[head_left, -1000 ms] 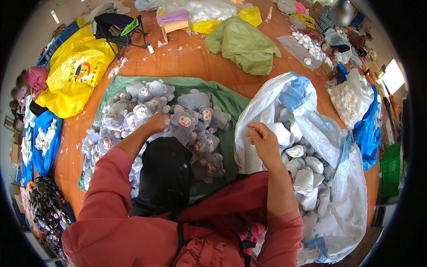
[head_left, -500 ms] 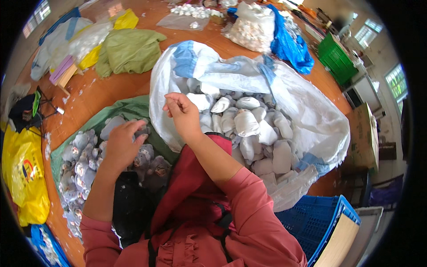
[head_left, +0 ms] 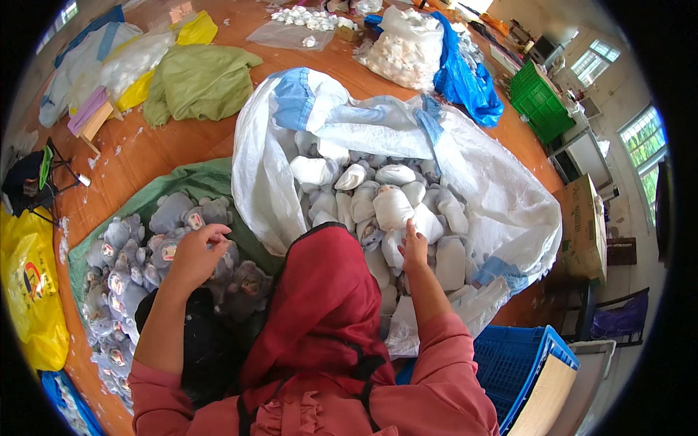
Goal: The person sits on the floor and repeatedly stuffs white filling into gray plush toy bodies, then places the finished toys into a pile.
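Observation:
Over a heap of small grey plush toys with pale faces (head_left: 120, 283), my left hand (head_left: 198, 254) hovers with bent fingers apart and nothing visible in them. My right hand (head_left: 414, 251) reaches into a big white woven sack (head_left: 502, 196) with blue bands. One finger stretches toward a rounded white stuffed piece (head_left: 393, 209), and the others are at the pieces below it; no piece is plainly in its grip. White and grey stuffed pieces (head_left: 451, 261) fill the sack. The plush toys lie on a green sheet (head_left: 218, 174).
A red cloth (head_left: 313, 291) covers my lap between the two heaps. At my right stands a blue plastic crate (head_left: 509, 363) with a board. Yellow bags (head_left: 33, 291) lie far left. Beyond are an olive cloth bundle (head_left: 200, 83), a filled clear sack (head_left: 403, 51) and a green crate (head_left: 538, 102).
My right hand has moved from the sack's left rim, rightward and down, to the pieces inside. My left hand has shifted slightly left and down above the plush toys.

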Demonstrator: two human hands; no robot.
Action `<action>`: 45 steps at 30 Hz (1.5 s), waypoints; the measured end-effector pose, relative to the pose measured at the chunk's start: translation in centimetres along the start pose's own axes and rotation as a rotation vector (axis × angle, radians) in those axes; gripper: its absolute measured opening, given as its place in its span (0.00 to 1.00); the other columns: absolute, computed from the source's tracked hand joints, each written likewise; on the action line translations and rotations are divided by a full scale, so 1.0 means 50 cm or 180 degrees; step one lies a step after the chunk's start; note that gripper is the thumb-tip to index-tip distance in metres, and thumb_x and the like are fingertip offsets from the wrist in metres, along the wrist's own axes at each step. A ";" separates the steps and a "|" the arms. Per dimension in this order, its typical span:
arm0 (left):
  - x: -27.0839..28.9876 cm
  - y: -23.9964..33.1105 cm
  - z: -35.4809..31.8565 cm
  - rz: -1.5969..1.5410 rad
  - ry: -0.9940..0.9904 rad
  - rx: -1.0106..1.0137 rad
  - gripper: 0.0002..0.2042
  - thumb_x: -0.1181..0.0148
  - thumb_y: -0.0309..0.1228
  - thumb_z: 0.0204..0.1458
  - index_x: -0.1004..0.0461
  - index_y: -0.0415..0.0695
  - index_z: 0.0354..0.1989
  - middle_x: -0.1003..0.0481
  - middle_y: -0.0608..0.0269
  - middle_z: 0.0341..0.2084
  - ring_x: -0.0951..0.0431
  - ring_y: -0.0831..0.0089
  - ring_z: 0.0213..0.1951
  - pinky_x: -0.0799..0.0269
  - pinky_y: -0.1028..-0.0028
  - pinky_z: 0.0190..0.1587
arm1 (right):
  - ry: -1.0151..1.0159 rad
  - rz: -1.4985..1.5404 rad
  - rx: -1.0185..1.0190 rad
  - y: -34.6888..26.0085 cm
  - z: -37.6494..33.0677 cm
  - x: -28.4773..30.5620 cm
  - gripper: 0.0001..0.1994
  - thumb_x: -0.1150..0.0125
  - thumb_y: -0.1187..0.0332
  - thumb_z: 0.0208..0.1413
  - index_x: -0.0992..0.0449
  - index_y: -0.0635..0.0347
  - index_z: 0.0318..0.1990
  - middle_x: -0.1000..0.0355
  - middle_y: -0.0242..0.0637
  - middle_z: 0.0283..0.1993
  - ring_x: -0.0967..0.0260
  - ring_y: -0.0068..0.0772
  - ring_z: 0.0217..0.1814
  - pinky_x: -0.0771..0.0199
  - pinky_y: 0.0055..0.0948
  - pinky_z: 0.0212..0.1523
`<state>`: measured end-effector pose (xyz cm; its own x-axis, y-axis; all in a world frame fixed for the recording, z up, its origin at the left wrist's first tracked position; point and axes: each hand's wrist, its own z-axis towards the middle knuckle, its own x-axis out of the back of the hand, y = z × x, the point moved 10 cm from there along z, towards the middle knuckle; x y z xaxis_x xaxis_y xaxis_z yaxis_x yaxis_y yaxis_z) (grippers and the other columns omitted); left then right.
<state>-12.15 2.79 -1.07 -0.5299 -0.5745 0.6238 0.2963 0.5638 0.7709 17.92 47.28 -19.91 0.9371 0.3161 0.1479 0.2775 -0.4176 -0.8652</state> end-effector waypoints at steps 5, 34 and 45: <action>-0.007 0.000 0.003 0.0003 -0.0018 0.0038 0.12 0.38 0.27 0.53 0.22 0.40 0.46 0.20 0.57 0.33 0.20 0.69 0.37 0.26 0.71 0.44 | 0.0144 0.0382 -0.0541 0.040 0.071 -0.048 0.35 0.32 0.40 0.51 0.28 0.63 0.53 0.31 0.36 0.44 0.34 0.33 0.38 0.27 0.34 0.36; 0.134 -0.030 -0.017 -0.2161 0.1888 -0.0161 0.22 0.28 0.29 0.48 0.32 0.41 0.49 0.32 0.63 0.46 0.32 0.73 0.47 0.30 0.72 0.48 | -0.4628 -0.0433 0.1722 -0.266 -0.668 -0.646 0.29 0.33 0.66 0.58 0.36 0.64 0.65 0.30 0.35 0.59 0.33 0.26 0.59 0.33 0.30 0.60; 0.084 -0.007 -0.014 -0.2899 0.0559 0.0378 0.14 0.32 0.34 0.55 0.30 0.41 0.42 0.27 0.64 0.39 0.28 0.77 0.41 0.29 0.73 0.43 | -0.5428 -0.0015 0.0924 -0.206 -0.647 -0.627 0.26 0.30 0.71 0.54 0.30 0.61 0.61 0.26 0.31 0.56 0.30 0.25 0.57 0.30 0.29 0.59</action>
<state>-13.93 -0.24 1.37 -0.3873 -0.9008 -0.1965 -0.2625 -0.0965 0.9601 -7.47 14.11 -0.14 -0.3778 0.8701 -0.3165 0.0555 -0.3200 -0.9458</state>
